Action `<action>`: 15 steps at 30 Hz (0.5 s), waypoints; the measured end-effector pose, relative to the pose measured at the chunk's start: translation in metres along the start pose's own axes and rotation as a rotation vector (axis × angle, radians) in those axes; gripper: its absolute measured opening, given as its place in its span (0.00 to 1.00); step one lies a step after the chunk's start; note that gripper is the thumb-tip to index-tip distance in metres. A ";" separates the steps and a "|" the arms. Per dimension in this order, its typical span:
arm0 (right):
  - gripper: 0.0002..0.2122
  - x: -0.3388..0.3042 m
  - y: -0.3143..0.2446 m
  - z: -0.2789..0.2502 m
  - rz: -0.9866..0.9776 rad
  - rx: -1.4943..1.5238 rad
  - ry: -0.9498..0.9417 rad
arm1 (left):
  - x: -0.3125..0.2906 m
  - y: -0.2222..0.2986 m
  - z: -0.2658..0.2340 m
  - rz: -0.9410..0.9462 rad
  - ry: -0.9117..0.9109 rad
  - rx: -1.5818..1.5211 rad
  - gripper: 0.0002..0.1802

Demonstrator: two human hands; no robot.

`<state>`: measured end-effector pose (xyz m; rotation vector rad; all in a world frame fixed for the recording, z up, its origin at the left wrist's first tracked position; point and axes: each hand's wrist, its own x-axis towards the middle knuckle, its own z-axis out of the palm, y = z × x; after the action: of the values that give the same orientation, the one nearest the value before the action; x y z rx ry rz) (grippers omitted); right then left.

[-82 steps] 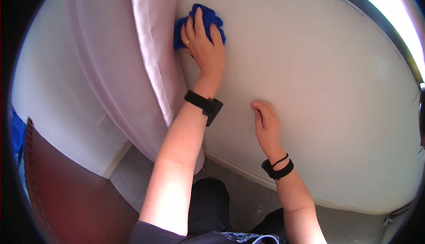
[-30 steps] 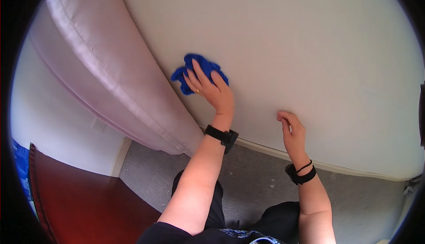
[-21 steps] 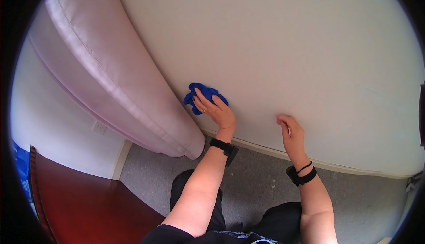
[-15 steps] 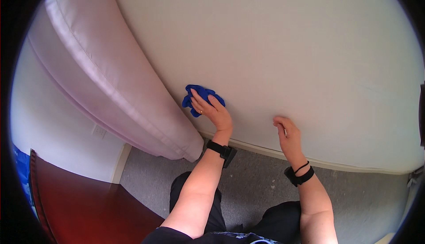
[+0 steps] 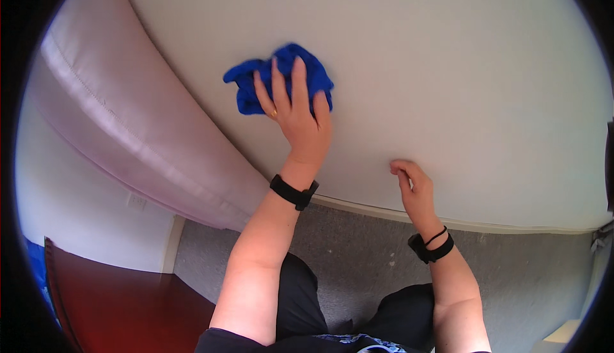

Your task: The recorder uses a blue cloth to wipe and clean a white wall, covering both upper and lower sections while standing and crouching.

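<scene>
My left hand (image 5: pixel 302 119) presses a bunched blue cloth (image 5: pixel 281 84) against the pale wall (image 5: pixel 448 78). Its fingers are spread over the cloth, which sticks out past the fingertips and on both sides. A ring shows on one finger. Lower and to the right, my right hand (image 5: pixel 417 188) is held close to the wall with its fingers curled in toward the thumb. Nothing shows in it, and whether it touches the wall I cannot tell. Black straps circle both wrists.
A pinkish curtain (image 5: pixel 128 103) hangs at the left, beside the wall. Below it are a power socket (image 5: pixel 136 201) and a dark red, glossy surface (image 5: pixel 121 295). A baseboard (image 5: pixel 364 208) runs along the wall's foot above the grey floor (image 5: pixel 358 244).
My left hand has slid up the wall with the blue cloth, and its fingers are now more stretched out. More of the cloth is spread. My right hand has barely moved.
</scene>
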<state>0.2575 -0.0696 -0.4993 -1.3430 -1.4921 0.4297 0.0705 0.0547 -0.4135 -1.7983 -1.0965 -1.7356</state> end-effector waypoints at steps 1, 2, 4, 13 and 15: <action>0.08 0.000 0.001 -0.002 0.006 0.001 0.005 | -0.015 -0.005 0.002 0.085 -0.053 0.008 0.26; 0.08 0.001 0.002 -0.003 0.007 0.009 0.014 | -0.032 -0.010 0.003 0.169 -0.106 0.015 0.26; 0.08 0.000 0.003 -0.003 0.008 0.023 0.025 | -0.074 -0.021 -0.003 0.271 -0.257 0.056 0.24; 0.07 -0.006 0.017 -0.007 -0.038 0.007 0.022 | -0.153 -0.054 -0.005 0.611 -0.422 0.179 0.29; 0.07 -0.008 0.017 -0.009 -0.036 0.013 0.028 | -0.150 -0.046 -0.004 0.580 -0.403 0.200 0.27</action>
<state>0.2727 -0.0745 -0.5126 -1.3048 -1.4862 0.3955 0.0456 0.0413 -0.5683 -2.1107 -0.7387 -0.9243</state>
